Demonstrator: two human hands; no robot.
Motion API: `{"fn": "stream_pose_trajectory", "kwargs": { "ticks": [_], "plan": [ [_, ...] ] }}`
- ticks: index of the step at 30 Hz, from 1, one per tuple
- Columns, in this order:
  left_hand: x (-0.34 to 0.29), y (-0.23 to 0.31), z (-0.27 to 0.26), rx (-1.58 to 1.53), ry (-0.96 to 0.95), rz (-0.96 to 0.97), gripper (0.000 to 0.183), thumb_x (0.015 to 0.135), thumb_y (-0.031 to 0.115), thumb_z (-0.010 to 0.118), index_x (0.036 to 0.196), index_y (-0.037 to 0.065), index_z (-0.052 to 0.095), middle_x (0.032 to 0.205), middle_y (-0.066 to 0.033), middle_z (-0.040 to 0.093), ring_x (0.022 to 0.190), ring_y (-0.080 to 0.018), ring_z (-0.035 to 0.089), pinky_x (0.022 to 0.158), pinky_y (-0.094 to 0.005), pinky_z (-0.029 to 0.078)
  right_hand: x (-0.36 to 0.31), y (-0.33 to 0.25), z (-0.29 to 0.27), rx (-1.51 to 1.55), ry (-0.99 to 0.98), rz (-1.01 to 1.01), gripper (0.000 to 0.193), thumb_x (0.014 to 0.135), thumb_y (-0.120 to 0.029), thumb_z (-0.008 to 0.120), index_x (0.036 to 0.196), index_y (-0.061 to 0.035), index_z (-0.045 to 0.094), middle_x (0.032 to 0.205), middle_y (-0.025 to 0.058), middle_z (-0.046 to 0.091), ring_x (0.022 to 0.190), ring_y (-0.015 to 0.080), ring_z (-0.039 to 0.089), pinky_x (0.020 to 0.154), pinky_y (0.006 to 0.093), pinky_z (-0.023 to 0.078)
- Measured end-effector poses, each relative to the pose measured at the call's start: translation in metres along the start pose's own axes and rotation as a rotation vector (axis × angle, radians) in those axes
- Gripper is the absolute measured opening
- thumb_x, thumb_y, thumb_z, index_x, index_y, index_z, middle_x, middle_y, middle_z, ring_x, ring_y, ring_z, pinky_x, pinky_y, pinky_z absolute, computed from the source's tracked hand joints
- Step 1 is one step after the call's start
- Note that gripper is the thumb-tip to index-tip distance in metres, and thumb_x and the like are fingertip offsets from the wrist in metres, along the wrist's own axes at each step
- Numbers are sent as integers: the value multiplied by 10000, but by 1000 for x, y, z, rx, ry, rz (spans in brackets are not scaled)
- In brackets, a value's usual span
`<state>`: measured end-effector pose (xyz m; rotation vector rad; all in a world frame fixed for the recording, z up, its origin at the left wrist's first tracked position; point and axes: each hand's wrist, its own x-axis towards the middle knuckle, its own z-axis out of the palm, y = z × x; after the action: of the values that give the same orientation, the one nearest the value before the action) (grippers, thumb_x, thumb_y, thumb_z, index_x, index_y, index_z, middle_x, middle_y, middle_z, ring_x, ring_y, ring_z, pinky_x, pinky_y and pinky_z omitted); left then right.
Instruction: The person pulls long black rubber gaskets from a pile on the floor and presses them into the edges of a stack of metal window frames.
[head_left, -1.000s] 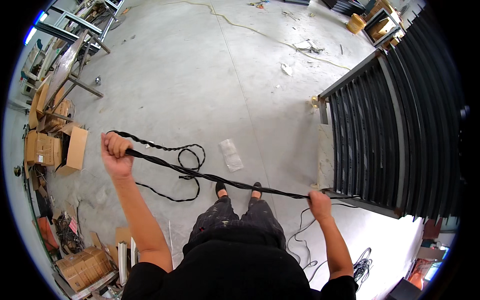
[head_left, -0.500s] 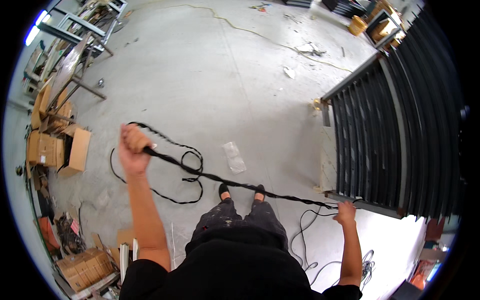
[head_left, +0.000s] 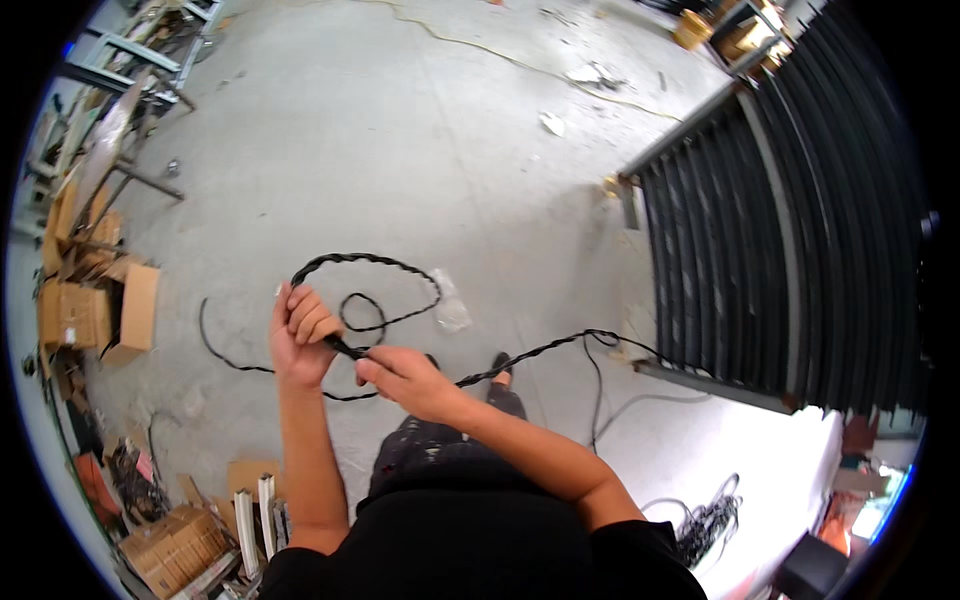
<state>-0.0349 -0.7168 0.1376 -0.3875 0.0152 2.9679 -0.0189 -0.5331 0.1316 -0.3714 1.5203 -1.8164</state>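
A black twisted cable (head_left: 540,350) runs through both my hands in front of my body. My left hand (head_left: 303,330) is closed in a fist round it, on the left. Right beside it my right hand (head_left: 410,380) grips the same cable between thumb and fingers, with a short length showing between the two hands. From the left fist the cable arcs up and right, then coils in loops over the floor. On the right it runs to a small loop near the rack's lower corner, where thinner strands part from it.
A metal rack (head_left: 740,220) of long black bars stands at the right. A tangled bundle of cable (head_left: 710,525) lies on the floor at lower right. Cardboard boxes (head_left: 135,310) line the left side. A clear plastic sheet (head_left: 452,305) lies ahead of my feet.
My right hand has left the far right part of the cable and come across to grip it beside my left hand. My left hand has moved slightly right and down, still holding on.
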Motion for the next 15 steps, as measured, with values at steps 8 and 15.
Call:
{"fn": "stream_pose_trajectory", "kwargs": {
  "ticks": [8, 15],
  "plan": [
    [-59, 74, -288, 331, 922, -181, 198, 817, 60, 463, 639, 96, 384, 514, 16, 379, 416, -89, 360, 388, -239, 323, -48, 3, -13, -482, 28, -9, 311, 895, -281, 519, 769, -2, 571, 576, 94, 451, 540, 151, 404, 526, 323, 342],
    [-198, 106, -363, 567, 1831, 70, 188, 800, 94, 417, 614, 101, 391, 494, -42, 388, 387, -172, 401, 361, -291, 344, -89, -84, -69, -77, 153, 67, 225, 889, -217, 535, 834, -11, 606, 629, 9, 519, 571, 83, 420, 523, 236, 353]
  ]
}}
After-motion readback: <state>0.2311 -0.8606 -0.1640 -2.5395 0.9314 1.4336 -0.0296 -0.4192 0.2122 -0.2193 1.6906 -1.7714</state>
